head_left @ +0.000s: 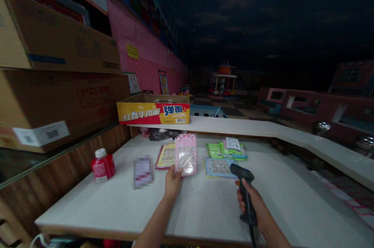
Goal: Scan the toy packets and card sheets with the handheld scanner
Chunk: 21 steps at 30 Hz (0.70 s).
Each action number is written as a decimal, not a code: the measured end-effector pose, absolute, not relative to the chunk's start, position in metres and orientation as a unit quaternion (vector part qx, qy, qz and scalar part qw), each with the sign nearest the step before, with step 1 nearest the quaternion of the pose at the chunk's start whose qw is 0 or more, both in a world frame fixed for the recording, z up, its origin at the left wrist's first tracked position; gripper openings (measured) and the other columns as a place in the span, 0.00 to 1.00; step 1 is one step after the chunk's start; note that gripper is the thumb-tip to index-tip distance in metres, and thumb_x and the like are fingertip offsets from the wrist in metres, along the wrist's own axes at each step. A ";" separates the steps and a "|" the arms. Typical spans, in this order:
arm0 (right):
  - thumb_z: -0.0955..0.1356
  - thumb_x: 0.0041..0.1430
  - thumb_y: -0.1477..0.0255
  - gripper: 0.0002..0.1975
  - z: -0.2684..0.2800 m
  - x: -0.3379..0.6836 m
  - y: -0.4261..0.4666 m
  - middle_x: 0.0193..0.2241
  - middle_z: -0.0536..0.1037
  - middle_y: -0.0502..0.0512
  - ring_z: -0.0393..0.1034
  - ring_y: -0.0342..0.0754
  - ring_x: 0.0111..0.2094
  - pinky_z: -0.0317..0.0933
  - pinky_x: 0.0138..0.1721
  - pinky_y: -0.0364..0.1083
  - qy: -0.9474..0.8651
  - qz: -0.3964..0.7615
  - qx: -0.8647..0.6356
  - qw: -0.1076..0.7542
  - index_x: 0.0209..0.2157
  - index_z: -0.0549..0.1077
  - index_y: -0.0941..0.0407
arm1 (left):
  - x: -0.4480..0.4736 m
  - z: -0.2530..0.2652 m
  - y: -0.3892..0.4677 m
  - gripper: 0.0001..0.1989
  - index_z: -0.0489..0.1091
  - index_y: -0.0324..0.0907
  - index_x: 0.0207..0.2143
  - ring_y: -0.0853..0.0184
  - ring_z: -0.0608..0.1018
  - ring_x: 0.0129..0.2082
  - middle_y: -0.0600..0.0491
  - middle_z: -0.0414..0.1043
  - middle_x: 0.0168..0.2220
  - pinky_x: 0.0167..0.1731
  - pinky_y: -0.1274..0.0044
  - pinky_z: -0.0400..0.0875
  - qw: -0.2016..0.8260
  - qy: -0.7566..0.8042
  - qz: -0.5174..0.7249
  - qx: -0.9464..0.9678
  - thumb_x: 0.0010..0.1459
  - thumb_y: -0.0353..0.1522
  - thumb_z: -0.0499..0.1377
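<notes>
My left hand (173, 181) pinches the lower edge of a pink sticker pack (186, 154) in shiny clear wrap, raised over the table. Behind its left side lies a yellow sticker pack (167, 155) on top of a pinkish one. My right hand (248, 197) is wrapped round the handle of a black barcode scanner (247, 189), whose cable runs down towards me. The scanner's head is beside a blue pack (219, 167) lying flat. Farther back sits a pile of green packs (223, 149) with a pale one on top.
A red bottle with a white cap (103, 165) and a blurred-out flat item (143, 172) stand on the white table (198, 217) at left. A yellow-red noodle carton (153, 111) rests on the raised ledge (228, 125). Large cardboard boxes (67, 103) are stacked on the left.
</notes>
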State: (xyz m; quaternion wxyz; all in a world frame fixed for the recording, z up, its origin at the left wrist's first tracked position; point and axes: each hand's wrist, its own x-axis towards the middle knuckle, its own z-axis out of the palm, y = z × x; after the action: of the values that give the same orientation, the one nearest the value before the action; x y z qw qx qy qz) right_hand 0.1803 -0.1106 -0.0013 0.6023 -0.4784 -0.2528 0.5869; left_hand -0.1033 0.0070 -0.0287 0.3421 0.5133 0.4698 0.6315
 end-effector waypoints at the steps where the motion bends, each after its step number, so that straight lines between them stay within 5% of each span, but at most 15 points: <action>1: 0.72 0.45 0.50 0.27 0.000 0.168 -0.115 0.14 0.67 0.43 0.57 0.39 0.11 0.52 0.10 0.38 -0.277 0.583 -0.485 0.591 0.37 0.68 0.56 | -0.104 -0.031 0.008 0.25 0.73 0.36 0.39 0.53 0.78 0.43 0.42 0.78 0.40 0.44 0.63 0.73 0.327 0.471 0.634 0.519 0.45 0.47 0.61; 8: 0.69 0.47 0.46 0.29 0.013 0.096 -0.147 0.15 0.68 0.42 0.58 0.39 0.10 0.52 0.10 0.38 -0.372 0.588 -0.484 0.531 0.40 0.66 0.55 | -0.103 -0.031 0.002 0.24 0.71 0.37 0.42 0.56 0.78 0.42 0.43 0.77 0.42 0.37 0.68 0.75 0.368 0.460 0.625 0.512 0.49 0.45 0.60; 21: 0.69 0.47 0.47 0.26 0.023 0.080 -0.153 0.15 0.66 0.41 0.57 0.38 0.10 0.51 0.09 0.37 -0.361 0.597 -0.489 0.524 0.33 0.65 0.55 | -0.102 -0.023 -0.002 0.15 0.72 0.37 0.40 0.57 0.78 0.40 0.45 0.77 0.39 0.39 0.68 0.74 0.293 0.516 0.588 0.550 0.52 0.36 0.55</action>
State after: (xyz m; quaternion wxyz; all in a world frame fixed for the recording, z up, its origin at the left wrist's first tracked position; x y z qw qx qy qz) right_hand 0.0800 -0.1526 0.0229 0.5237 -0.4885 -0.3614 0.5970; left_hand -0.1024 -0.0019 -0.0228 0.2934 0.5499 0.5160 0.5876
